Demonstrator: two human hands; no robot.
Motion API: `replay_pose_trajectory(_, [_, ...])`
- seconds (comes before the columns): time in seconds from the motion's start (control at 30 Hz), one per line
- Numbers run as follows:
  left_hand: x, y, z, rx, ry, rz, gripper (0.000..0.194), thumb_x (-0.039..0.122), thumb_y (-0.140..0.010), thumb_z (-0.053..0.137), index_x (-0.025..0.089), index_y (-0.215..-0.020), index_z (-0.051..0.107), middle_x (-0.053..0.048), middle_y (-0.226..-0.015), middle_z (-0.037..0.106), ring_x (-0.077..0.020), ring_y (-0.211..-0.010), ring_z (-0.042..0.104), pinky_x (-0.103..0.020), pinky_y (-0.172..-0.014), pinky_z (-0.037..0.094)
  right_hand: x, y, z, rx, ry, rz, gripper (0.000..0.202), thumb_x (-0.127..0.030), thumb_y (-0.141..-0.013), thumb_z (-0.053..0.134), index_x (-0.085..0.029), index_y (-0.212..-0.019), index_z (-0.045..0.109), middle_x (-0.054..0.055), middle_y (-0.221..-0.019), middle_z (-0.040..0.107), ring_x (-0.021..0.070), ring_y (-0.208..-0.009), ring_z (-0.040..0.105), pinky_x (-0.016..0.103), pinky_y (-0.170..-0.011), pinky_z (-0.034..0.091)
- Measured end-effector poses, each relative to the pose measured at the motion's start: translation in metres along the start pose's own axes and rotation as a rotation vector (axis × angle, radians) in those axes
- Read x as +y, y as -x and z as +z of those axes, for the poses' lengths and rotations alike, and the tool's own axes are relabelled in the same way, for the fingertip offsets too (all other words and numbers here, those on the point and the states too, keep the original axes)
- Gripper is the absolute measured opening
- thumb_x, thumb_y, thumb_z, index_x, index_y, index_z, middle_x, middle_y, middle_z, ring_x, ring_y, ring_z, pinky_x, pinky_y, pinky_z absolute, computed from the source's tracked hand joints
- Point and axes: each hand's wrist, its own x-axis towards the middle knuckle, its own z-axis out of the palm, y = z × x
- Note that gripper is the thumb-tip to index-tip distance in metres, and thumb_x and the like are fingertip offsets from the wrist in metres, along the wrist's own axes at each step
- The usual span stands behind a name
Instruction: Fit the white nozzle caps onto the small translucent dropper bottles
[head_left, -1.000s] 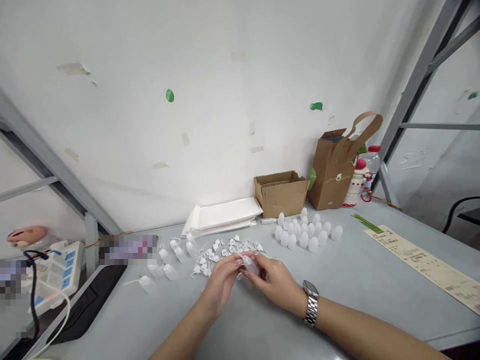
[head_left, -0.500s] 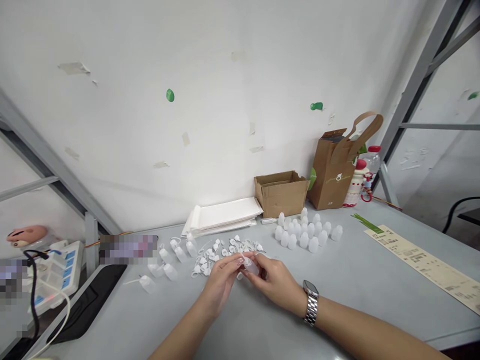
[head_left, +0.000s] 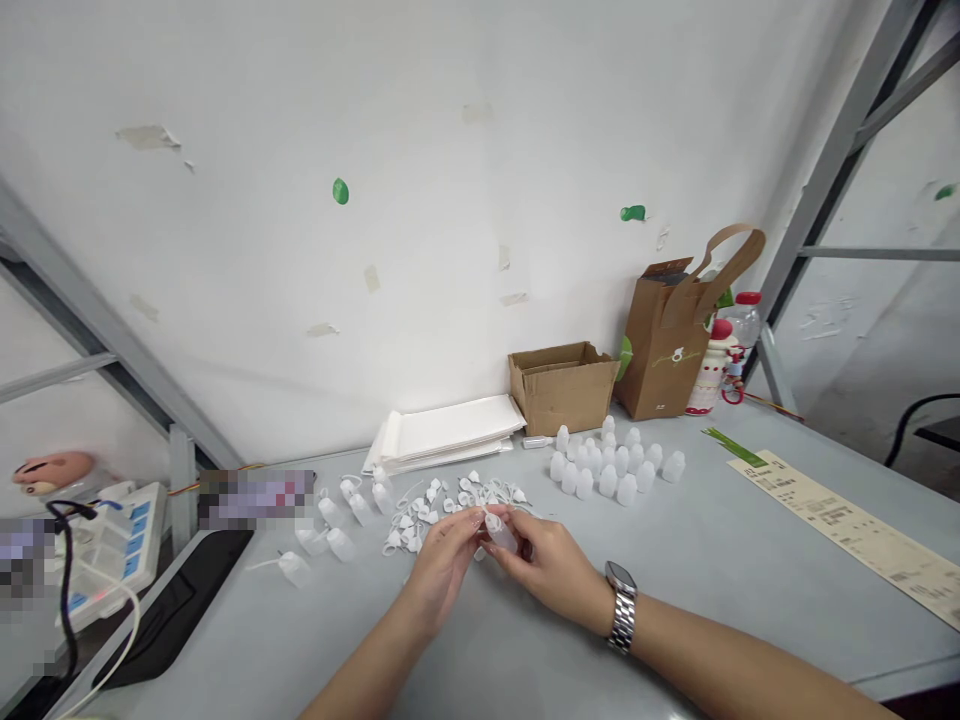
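A small translucent white bottle (head_left: 501, 534) is held between both hands over the grey table (head_left: 517, 640). My right hand (head_left: 547, 560) wraps its fingers round the bottle's body. My left hand (head_left: 444, 562) pinches at its top end, where a white cap seems to be; the fingertips partly hide it. White caps with loops (head_left: 412, 520) lie loosely piled just behind my hands. Several capped bottles (head_left: 340, 543) lie or lean to the left. Several bottles without caps (head_left: 626, 489) stand grouped at the right.
Behind are a stack of white sheets (head_left: 450, 430), an open cardboard box (head_left: 568, 396) and a brown paper bag (head_left: 660, 350). Printed labels (head_left: 840, 515) lie at the right. A black tray-like object (head_left: 176, 605) and a power strip (head_left: 139, 540) are at the left.
My left fingertips have shifted slightly at the bottle's top, and more of the bottle shows between my hands. Everything else looks unmoved.
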Motion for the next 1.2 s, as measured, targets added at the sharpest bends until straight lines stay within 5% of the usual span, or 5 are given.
replay_pose_trajectory(0.47, [-0.0007,-0.0002,-0.0020,-0.043,0.023,0.009,0.028,0.020,-0.075,0.056,0.015,-0.098,0.070,-0.010,-0.099,0.069,-0.0245,-0.097,0.057,-0.033,-0.089,0.039,-0.0007,0.0000,-0.0006,0.014,-0.011,-0.006,0.020,-0.036,-0.083,0.051,-0.017,-0.078,0.056,0.001,-0.060,0.061,0.0142,-0.052,0.054,0.022,-0.050,0.039])
replay_pose_trajectory(0.93, [0.0005,0.0019,0.0013,-0.047,-0.326,0.093,0.024,0.024,-0.076,0.057,0.021,-0.096,0.071,-0.006,-0.097,0.068,-0.0252,-0.097,0.057,-0.034,-0.087,0.040,0.0018,-0.0023,0.0004,-0.097,0.042,0.055,0.013,-0.029,-0.079,0.052,-0.019,-0.080,0.060,0.000,-0.060,0.061,0.0141,-0.052,0.053,0.022,-0.048,0.033])
replay_pose_trajectory(1.2, [0.0006,0.0024,0.0016,-0.046,-0.335,0.100,0.024,0.025,-0.076,0.058,0.021,-0.096,0.071,-0.006,-0.096,0.068,-0.0252,-0.096,0.057,-0.034,-0.087,0.041,0.0017,-0.0018,0.0012,-0.089,0.028,0.051,0.015,-0.029,-0.080,0.052,-0.018,-0.085,0.061,0.000,-0.061,0.062,0.0143,-0.052,0.054,0.022,-0.049,0.034])
